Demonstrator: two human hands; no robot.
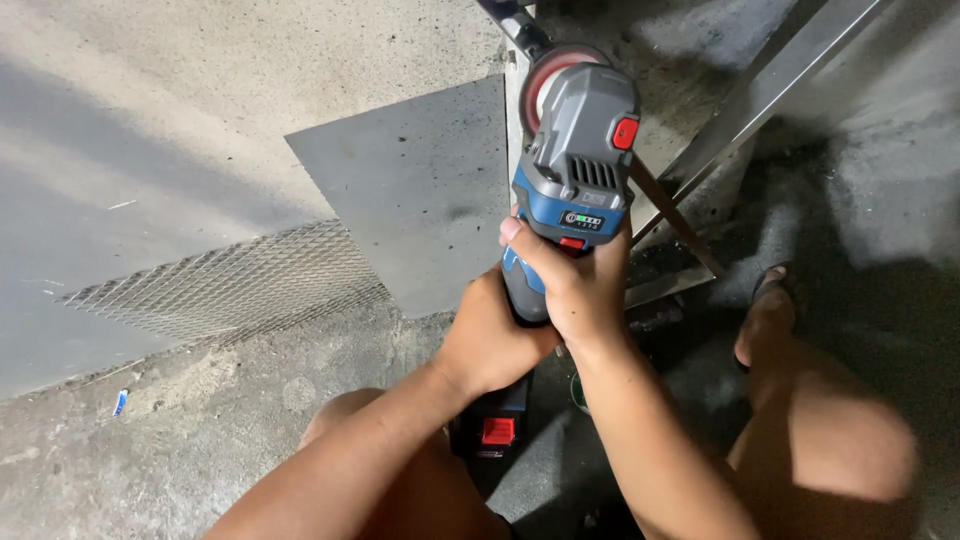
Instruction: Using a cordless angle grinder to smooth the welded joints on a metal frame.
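Looking straight down, a blue-and-grey cordless angle grinder with red buttons (572, 190) is gripped by both bare hands over a rough concrete floor (200, 90). The right hand (570, 285) is wrapped tight around the upper part of the grinder's body, just below the small indicator panel, thumb laid across the front. The left hand (490, 340) is clenched around the handle right beneath it, so the two hands are touching. The black battery pack with its red latch (495, 425) is seen sticking out under the left wrist. A reddish round abrasive disc (540, 75) is mounted at the far end of the tool, held up against a shiny angled metal frame (760, 95); actual contact can't be made out. A flat dark grey steel sheet (420, 190) is lying on the floor just left of the grinder, with a piece of silvery expanded metal mesh (230, 285) beside it. A sandalled foot (770, 300) is planted at the right.
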